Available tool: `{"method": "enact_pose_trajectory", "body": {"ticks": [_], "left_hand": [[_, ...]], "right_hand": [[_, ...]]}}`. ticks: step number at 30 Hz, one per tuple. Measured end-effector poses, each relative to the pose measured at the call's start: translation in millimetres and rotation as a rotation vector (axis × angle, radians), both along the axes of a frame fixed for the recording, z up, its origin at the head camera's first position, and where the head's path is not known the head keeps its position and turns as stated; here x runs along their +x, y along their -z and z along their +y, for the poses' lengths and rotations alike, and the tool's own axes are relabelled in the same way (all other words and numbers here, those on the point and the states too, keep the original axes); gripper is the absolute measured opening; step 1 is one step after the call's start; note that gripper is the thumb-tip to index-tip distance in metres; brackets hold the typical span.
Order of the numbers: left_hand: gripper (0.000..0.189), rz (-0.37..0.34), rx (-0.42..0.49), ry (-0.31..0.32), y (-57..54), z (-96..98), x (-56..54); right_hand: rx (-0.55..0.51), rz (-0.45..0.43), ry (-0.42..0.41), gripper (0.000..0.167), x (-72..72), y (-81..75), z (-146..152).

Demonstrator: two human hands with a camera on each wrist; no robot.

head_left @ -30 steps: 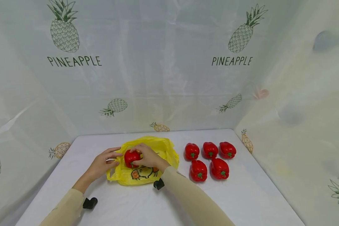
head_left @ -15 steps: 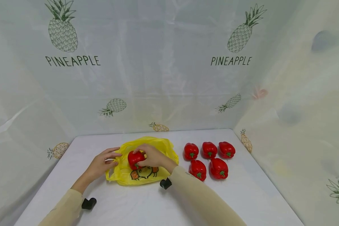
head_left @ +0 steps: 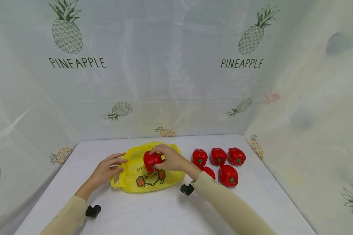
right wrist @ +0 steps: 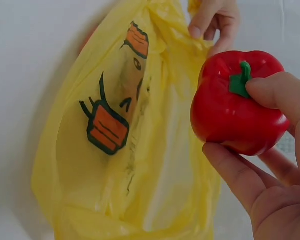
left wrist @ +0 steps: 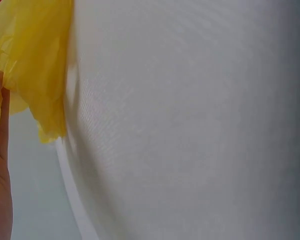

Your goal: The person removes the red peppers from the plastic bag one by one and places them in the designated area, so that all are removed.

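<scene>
My right hand grips a shiny red bell pepper over the yellow plastic bag. Seen from the right wrist, the thumb lies beside the green stem and the fingers support the pepper from below. The bag lies open on the table with a cartoon face printed on its front. At its left edge my left hand holds the thin plastic between thumb and fingers. The left wrist view catches only part of this hand against the bag.
Several more red bell peppers stand in two rows to the right, one partly hidden by my right forearm. A white cloth covers the table. Behind it hangs a pineapple-print curtain.
My right hand has moved right and up with the bell pepper, from the bag's left side toward its middle. The left hand stays at the bag's edge.
</scene>
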State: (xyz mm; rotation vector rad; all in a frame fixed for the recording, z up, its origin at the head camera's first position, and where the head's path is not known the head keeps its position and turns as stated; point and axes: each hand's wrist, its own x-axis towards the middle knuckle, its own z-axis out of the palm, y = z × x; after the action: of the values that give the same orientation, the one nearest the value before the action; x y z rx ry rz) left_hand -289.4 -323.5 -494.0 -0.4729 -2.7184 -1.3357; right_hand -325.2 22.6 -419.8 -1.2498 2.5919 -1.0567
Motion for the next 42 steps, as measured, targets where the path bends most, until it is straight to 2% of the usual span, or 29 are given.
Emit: {"method": "enact_pose_trajectory", "body": {"ticks": [3,8,18,25,29,35,42], "left_hand": [[0.035,-0.005,0.007,0.003,-0.4,-0.3,0.2],[0.035,-0.011,0.012,0.006,0.8,-2.0,0.0],[0.034,-0.019,0.008,-0.006,0.9,0.4,0.1],[0.034,-0.015,-0.012,-0.024,-0.6,1.8,1.5],[0.035,-0.011,-0.016,-0.018,-0.8,1.8,1.8],[0.035,0.009,-0.020,-0.012,-1.8,1.7,2.0],[0.035,0.006,-0.014,-0.010,-0.7,1.4,2.7]], "right_hand": [[-0.028,0.003,-0.002,0.041,2.2,-4.9,13.2],[-0.059,-0.039,0.026,0.044,5.4,-11.2,36.2],[-0.100,-0.065,0.062,0.048,9.4,-17.5,82.0],[-0.053,0.041,0.118,0.052,15.2,-26.9,115.3],[-0.056,0.056,0.150,0.050,16.9,-28.4,135.5],[-0.093,0.079,0.152,0.049,19.1,-30.0,164.8],[-0.053,0.135,0.189,0.050,23.6,-35.7,193.9]]}}
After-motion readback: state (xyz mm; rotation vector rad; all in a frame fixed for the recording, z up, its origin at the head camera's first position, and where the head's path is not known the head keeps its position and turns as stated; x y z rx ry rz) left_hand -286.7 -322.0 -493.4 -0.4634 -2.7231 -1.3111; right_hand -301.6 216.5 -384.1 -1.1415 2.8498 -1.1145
